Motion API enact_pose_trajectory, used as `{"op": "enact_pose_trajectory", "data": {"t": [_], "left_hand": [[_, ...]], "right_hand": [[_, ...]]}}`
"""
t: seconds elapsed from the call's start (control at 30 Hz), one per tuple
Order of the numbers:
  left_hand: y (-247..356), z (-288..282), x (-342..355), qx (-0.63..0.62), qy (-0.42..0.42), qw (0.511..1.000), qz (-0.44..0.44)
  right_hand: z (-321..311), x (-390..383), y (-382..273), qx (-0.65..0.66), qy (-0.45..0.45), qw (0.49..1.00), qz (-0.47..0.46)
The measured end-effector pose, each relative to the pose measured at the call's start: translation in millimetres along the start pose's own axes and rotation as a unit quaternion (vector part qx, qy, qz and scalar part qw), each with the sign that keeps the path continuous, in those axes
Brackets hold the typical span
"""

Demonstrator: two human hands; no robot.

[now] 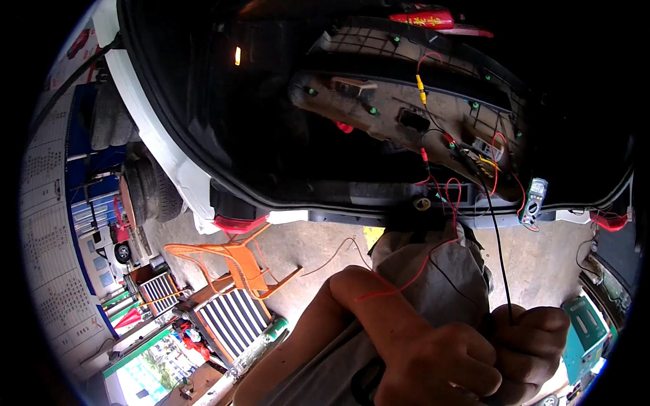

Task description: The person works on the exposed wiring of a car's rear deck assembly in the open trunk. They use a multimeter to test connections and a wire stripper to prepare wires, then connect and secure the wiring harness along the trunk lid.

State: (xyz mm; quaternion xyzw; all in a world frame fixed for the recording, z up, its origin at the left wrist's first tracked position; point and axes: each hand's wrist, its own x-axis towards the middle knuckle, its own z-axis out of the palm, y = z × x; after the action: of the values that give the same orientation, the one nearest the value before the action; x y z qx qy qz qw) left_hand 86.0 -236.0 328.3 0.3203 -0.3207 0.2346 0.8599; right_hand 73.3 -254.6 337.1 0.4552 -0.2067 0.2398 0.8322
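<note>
Low at the lower right, my right hand (528,348) is closed on a thin black wire (501,257) running down from the trunk. My left hand (440,362) is closed right beside it; what its fingers hold is hidden. A red wire (386,293) lies across my left arm. In the open trunk rests a trim panel (345,101) with green clips and wires, a yellow connector (421,88) and a red connector (424,155). A multimeter (535,199) with leads is at the trunk's right edge. A small round roll (422,204) sits on the sill.
The white car's bumper and red tail lamp (240,224) border the trunk. An orange chair (247,271) stands on the concrete floor (189,237), with striped-front cabinets (230,321), stacked tyres (152,186) and a workbench to the left. A teal case (586,325) is at the lower right.
</note>
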Motion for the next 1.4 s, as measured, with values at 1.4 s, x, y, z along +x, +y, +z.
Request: {"op": "enact_pose_trajectory", "data": {"t": [1.4], "left_hand": [[0,-2,2,0.060,-0.049,0.996,-0.041]], "right_hand": [[3,-3,3,0.015,-0.033,0.999,-0.012]]}}
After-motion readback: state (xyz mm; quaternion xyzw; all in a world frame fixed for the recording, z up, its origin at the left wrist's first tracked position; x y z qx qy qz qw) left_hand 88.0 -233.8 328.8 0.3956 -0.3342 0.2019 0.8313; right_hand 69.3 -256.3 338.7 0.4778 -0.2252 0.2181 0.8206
